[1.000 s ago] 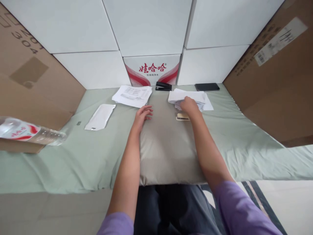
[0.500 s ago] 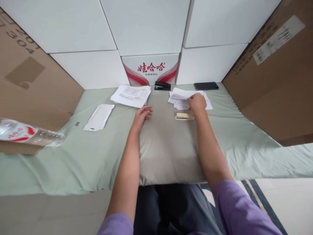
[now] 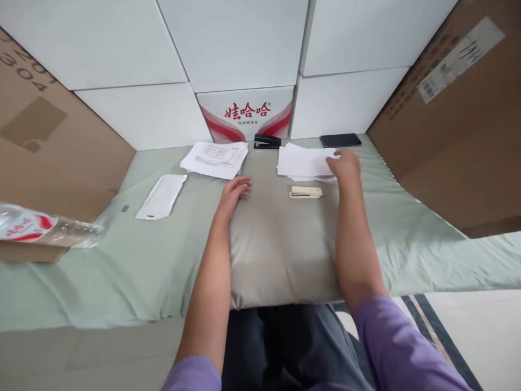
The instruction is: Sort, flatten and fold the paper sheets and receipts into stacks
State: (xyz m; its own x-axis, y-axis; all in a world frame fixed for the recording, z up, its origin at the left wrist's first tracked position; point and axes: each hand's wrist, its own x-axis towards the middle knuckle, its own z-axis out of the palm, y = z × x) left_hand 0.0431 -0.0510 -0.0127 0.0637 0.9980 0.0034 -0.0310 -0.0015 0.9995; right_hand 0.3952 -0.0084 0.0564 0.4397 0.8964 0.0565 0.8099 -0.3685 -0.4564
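My left hand (image 3: 236, 194) rests on the cloth just below a stack of printed papers (image 3: 215, 159). Its fingers are loosely spread and hold nothing. At the right edge of a second paper stack (image 3: 304, 162), whose top sheet lies flat with a blank side up, is my right hand (image 3: 345, 164). The fingers of that hand are apart, the tips over the paper's edge. A cream stapler (image 3: 306, 192) lies just below this stack. Between the two stacks, farther back, stands a black stapler (image 3: 267, 142).
White boxes (image 3: 248, 46) form a wall behind. Large cardboard boxes stand at the left (image 3: 52, 141) and right (image 3: 456, 146). A phone (image 3: 341, 140) lies at the back right. On the left are a white packet (image 3: 161, 196), a small grey piece (image 3: 125, 208) and a water bottle (image 3: 51, 226).
The lifted sheet on the right stack now lies flat. My right hand has moved right to the stack's edge and its fingers have come apart. The left hand stays put; the view has shifted slightly.
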